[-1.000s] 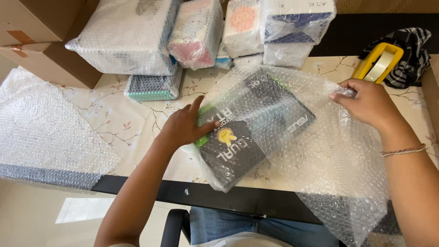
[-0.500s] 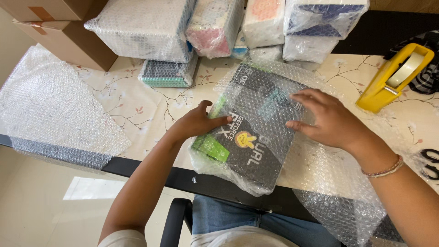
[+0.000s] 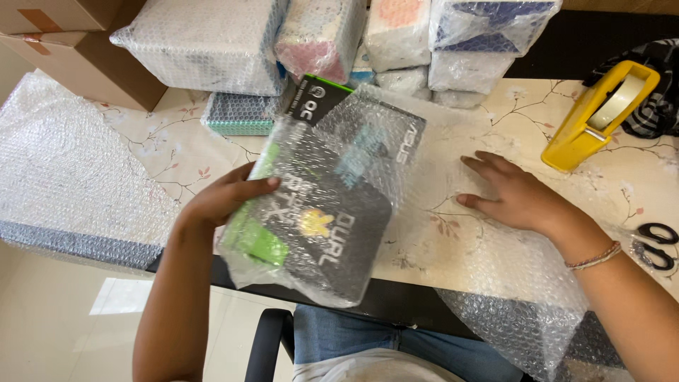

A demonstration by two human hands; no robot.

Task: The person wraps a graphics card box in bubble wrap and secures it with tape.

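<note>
My left hand [image 3: 223, 198] grips the left edge of a flat black box with green corners [image 3: 332, 205], tilted up off the table and partly covered by clear bubble wrap [image 3: 488, 283]. The wrap runs from the box across the table to the right and hangs over the front edge. Flat on that wrap, to the right of the box, rests my right hand [image 3: 520, 198], fingers spread and holding nothing.
Several bubble-wrapped parcels [image 3: 205, 42] are stacked along the back. A yellow tape dispenser [image 3: 598, 117] stands at the right, black scissors [image 3: 654, 244] near the right edge. A folded bubble wrap sheet [image 3: 64, 177] lies at the left, cardboard boxes [image 3: 71, 49] behind it.
The box has been lifted and tilted by my left hand, with the wrap folded over it. My right hand has come off the box and now lies flat on the wrap beside it.
</note>
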